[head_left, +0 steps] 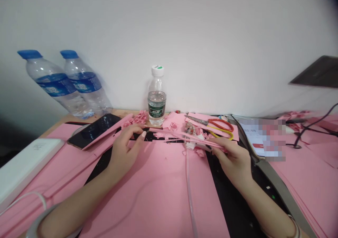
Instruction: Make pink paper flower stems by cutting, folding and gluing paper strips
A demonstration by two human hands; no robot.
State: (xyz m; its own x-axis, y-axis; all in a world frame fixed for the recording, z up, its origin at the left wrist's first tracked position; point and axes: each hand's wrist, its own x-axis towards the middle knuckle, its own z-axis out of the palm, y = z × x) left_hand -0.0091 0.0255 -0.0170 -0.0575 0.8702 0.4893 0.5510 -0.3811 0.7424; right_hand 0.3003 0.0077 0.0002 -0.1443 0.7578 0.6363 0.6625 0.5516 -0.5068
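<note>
Wall point(211, 47): pale, behind a wooden bench point(121, 113).
Pink paper strip point(195, 138): between both hands, long axis crosswise, leading leftward from the right grip, near the far edge of the pink sheet point(158, 188).
Right hand point(233, 157): nearer; closed on the strip's right end, forearm angled inward.
Left hand point(125, 148): curled beside the strip's left end; cannot tell whether pinching.
</note>
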